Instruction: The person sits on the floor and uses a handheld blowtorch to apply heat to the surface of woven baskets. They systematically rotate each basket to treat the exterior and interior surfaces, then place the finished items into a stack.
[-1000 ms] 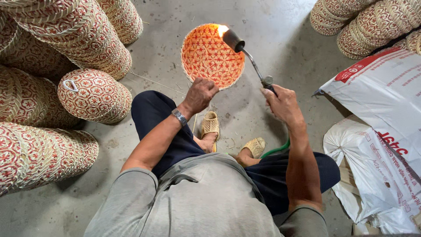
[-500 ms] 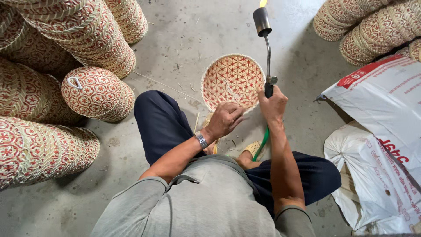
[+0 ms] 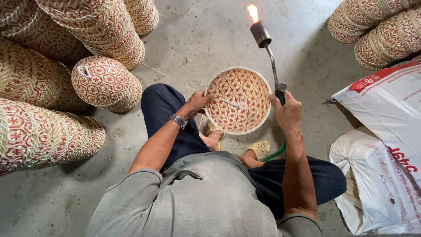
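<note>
Your left hand [image 3: 197, 102] grips one woven basket [image 3: 239, 100]; your right hand [image 3: 287, 115] holds a lit torch [image 3: 263, 35], flame aimed away. Singeing apparently unfinished; stacked baskets [image 3: 105, 83] wait nearby.

Light: bright, even daylight, soft
Shadows: faint, under the stacked baskets [image 3: 52, 131]
Glare: torch flame [image 3: 252, 12] blown out white
Focus: sharp throughout
Edges: wide-angle bending

Bare floor [image 3: 210, 39] ahead, basket stacks [image 3: 66, 66] crowding left, sacks [image 3: 386, 145] right, perhaps touching
</note>
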